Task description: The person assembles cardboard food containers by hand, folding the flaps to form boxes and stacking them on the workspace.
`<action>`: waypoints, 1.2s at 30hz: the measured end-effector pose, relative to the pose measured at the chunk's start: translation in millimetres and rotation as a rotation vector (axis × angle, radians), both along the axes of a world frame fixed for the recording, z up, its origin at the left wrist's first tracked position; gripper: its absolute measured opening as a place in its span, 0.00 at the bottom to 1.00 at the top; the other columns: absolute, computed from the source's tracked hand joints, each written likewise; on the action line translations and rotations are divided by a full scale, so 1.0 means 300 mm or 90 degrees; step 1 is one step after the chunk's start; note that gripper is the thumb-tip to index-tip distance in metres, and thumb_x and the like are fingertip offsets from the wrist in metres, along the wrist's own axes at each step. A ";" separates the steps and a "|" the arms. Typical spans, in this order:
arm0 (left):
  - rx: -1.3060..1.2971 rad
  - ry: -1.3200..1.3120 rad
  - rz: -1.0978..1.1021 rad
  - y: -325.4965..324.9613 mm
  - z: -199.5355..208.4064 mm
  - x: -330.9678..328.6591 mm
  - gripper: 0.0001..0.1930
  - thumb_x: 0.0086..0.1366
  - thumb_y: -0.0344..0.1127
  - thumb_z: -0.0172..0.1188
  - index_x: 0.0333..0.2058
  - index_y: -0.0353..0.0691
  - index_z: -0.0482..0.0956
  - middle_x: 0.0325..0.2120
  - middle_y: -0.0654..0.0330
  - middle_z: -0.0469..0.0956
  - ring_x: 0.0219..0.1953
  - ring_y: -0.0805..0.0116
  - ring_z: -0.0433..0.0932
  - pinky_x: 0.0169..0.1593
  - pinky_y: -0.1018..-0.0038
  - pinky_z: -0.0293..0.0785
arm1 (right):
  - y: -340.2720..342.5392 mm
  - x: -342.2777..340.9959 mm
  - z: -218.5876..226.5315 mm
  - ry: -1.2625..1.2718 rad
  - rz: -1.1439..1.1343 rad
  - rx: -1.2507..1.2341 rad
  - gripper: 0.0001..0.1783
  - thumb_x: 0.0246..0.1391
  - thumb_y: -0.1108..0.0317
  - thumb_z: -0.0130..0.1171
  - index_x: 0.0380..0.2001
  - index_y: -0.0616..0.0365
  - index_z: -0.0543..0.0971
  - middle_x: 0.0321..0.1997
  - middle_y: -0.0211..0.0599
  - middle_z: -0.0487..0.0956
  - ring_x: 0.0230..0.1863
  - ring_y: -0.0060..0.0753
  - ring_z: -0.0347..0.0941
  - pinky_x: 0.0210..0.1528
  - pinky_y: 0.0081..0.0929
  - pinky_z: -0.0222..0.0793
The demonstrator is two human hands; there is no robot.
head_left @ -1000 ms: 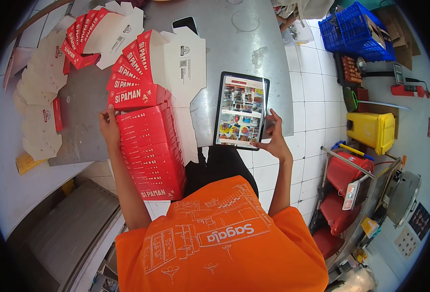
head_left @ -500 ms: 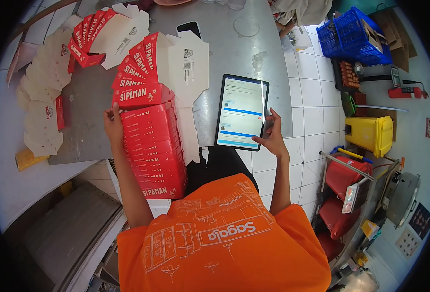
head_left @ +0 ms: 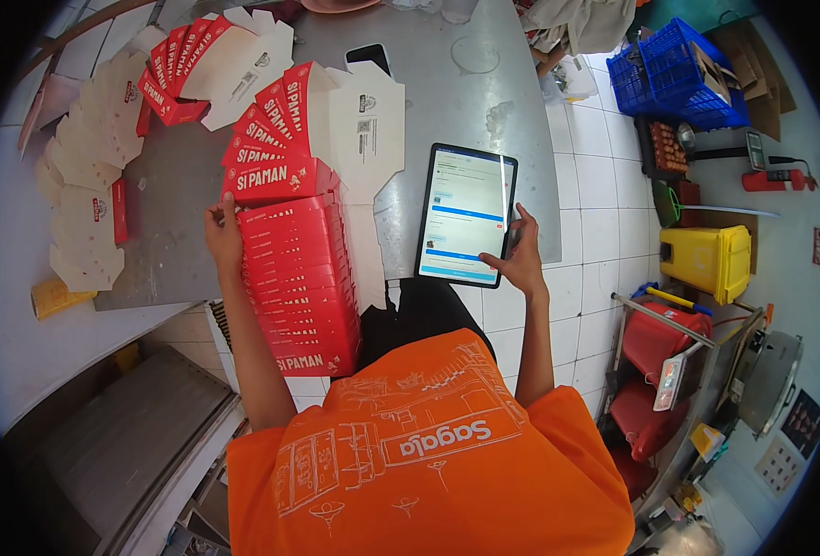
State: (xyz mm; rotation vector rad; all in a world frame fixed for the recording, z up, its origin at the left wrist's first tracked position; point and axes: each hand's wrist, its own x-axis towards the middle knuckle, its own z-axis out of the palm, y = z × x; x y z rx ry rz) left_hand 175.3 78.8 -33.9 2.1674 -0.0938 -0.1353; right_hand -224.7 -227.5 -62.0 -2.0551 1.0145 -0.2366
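Note:
A tablet (head_left: pixel 465 218) with a lit screen of text and blue bars lies at the table's near edge, partly overhanging it. My right hand (head_left: pixel 523 255) is at its lower right, fingers apart along the side and thumb on the lower screen. My left hand (head_left: pixel 224 232) is at the left side of a long row of red cardboard boxes (head_left: pixel 294 278), its fingers curled against a box corner. Several more red boxes (head_left: pixel 266 176) fan out beyond, their white flaps (head_left: pixel 373 130) spread open to the right. The left fingertips are partly hidden.
More boxes with pale flaps (head_left: pixel 90 171) fan out at the left on the metal table (head_left: pixel 447 102). A phone (head_left: pixel 369 59) lies at the far side. On the right stand blue crates (head_left: pixel 674 74), a yellow bin (head_left: pixel 706 259) and red chairs (head_left: pixel 646 408). A yellow roll (head_left: pixel 60 298) is at far left.
My right thumb has moved slightly up the tablet's screen. My left hand stays by the boxes. The whole view has shifted a little.

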 end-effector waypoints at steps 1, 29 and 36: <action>0.000 -0.004 0.004 0.001 0.005 -0.002 0.26 0.64 0.58 0.58 0.38 0.35 0.74 0.35 0.56 0.79 0.38 0.67 0.77 0.46 0.71 0.71 | 0.000 0.003 -0.007 0.003 -0.013 -0.005 0.63 0.29 0.68 0.79 0.68 0.55 0.51 0.47 0.38 0.63 0.40 0.32 0.65 0.40 0.27 0.68; -0.012 0.008 0.004 0.011 -0.012 0.011 0.25 0.64 0.56 0.59 0.38 0.35 0.73 0.35 0.56 0.79 0.39 0.68 0.76 0.47 0.72 0.71 | -0.002 0.031 0.001 0.037 -0.035 -0.053 0.62 0.30 0.59 0.78 0.67 0.56 0.52 0.44 0.39 0.67 0.42 0.37 0.70 0.42 0.35 0.72; -0.018 0.021 0.008 0.018 -0.018 0.016 0.26 0.63 0.57 0.59 0.39 0.36 0.74 0.36 0.56 0.79 0.39 0.68 0.76 0.48 0.72 0.70 | -0.003 0.035 -0.024 0.027 -0.103 0.007 0.59 0.38 0.66 0.76 0.68 0.54 0.49 0.37 0.34 0.64 0.38 0.29 0.65 0.42 0.27 0.68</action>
